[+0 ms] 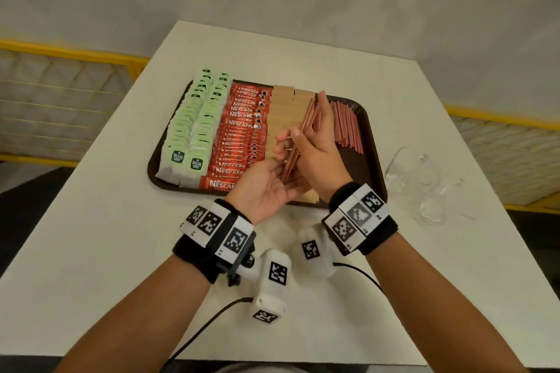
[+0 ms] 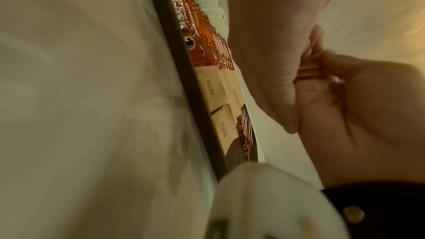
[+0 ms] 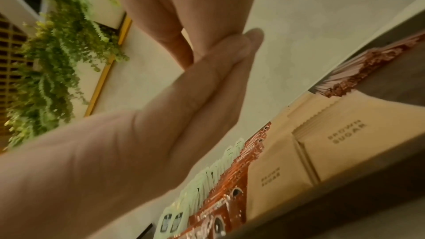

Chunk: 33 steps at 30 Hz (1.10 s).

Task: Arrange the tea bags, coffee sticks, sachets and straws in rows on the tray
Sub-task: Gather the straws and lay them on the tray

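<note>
Both hands hold a bundle of copper-red straws (image 1: 307, 121) above the middle of the dark brown tray (image 1: 365, 160). My left hand (image 1: 266, 186) lies palm up and cups the bundle's near end (image 2: 308, 72). Along the bundle's right side lies my right hand (image 1: 318, 151), fingers straight (image 3: 207, 83) and thumb across it. On the tray, from left to right, lie two rows of green tea bags (image 1: 194, 118), red coffee sticks (image 1: 239, 130), brown sugar sachets (image 1: 281, 109) and a layer of straws (image 1: 345, 124).
The tray sits on a white table (image 1: 121, 221). Clear glass cups (image 1: 421, 172) stand just right of the tray. A bare strip of tray floor shows at its near right corner. A yellow railing runs behind the table on both sides.
</note>
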{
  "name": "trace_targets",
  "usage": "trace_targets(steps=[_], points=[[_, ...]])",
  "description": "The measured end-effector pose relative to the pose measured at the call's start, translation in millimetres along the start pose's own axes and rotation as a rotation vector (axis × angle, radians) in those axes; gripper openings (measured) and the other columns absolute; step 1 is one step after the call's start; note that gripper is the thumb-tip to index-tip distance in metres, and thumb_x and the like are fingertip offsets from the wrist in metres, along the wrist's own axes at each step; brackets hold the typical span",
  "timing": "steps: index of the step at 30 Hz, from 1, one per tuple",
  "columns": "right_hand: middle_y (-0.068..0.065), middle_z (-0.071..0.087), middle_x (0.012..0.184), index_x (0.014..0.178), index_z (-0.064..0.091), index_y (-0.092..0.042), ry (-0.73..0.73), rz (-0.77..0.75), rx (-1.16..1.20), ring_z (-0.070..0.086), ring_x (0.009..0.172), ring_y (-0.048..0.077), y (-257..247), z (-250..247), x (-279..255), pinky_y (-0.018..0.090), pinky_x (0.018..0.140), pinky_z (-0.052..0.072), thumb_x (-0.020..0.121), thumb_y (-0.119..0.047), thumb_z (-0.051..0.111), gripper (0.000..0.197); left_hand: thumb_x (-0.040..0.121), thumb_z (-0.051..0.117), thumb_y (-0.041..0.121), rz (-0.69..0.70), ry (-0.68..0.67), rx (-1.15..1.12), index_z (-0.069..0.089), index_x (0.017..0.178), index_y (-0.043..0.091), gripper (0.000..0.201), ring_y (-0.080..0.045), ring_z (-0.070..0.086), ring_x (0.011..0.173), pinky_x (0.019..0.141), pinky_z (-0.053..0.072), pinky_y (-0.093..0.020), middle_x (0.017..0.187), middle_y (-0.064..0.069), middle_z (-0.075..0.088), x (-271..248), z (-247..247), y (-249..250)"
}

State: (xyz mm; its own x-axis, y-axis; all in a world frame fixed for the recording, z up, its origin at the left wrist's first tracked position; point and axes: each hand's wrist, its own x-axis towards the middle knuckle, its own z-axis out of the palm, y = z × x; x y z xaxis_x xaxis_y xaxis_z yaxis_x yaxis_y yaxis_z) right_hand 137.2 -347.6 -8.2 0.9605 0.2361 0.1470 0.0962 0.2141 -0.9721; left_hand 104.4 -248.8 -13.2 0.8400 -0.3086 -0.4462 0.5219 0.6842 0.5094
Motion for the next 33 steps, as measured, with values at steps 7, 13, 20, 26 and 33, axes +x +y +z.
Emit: trace_targets(steps=[7,13,20,26,33], points=[[0.007,0.049,0.073,0.107,0.038,-0.005,0.384,0.338,-0.351,0.048,0.060,0.016,-10.7,-67.1,86.5,0.021,0.049,0.041,0.094,0.008,0.037,0.019,0.098,0.044,0.031,0.048,0.023,0.568,0.052,0.124,0.010,0.034,-0.016,0.063,0.101,0.087,0.052,-0.031,0.113,-0.004,0.063,0.3,0.9,18.5],[0.012,0.058,0.107,0.118,0.056,-0.005,0.209,0.465,-1.340,0.057,0.084,0.017,-18.8,-99.9,108.2,0.027,0.074,0.044,0.093,-0.015,0.049,0.028,0.095,0.050,0.025,0.242,-0.270,1.690,0.053,0.129,0.014,0.036,-0.011,0.054,0.106,0.080,0.039,-0.014,0.120,-0.001,0.058,3.5,21.3,-0.8],[0.001,0.052,0.076,0.090,0.062,-0.007,0.000,0.450,-1.669,0.053,0.074,0.019,-8.6,-101.2,104.2,0.029,0.075,0.052,0.093,-0.011,0.044,0.019,0.097,0.045,0.025,0.238,-0.423,2.257,0.048,0.130,0.007,0.038,-0.026,0.044,0.117,0.093,0.039,-0.033,0.126,-0.012,0.046,23.3,30.7,-27.7],[0.015,0.038,0.137,0.130,0.047,-0.015,0.165,0.609,-1.518,0.039,0.125,0.033,2.6,-115.7,125.9,0.041,0.102,0.035,0.090,-0.039,0.054,0.047,0.096,0.044,0.016,0.298,-0.418,2.396,0.050,0.129,0.010,0.034,-0.027,0.043,0.113,0.085,0.039,-0.032,0.123,-0.011,0.045,34.1,28.4,-40.0],[0.017,0.032,0.141,0.128,0.047,-0.016,0.079,0.624,-1.520,0.036,0.127,0.036,15.9,-109.2,127.6,0.041,0.103,0.034,0.088,-0.035,0.055,0.045,0.096,0.044,0.012,0.352,-0.361,2.360,0.052,0.126,0.010,0.031,-0.024,0.045,0.110,0.082,0.040,-0.029,0.120,-0.010,0.045,35.7,30.5,-45.3]])
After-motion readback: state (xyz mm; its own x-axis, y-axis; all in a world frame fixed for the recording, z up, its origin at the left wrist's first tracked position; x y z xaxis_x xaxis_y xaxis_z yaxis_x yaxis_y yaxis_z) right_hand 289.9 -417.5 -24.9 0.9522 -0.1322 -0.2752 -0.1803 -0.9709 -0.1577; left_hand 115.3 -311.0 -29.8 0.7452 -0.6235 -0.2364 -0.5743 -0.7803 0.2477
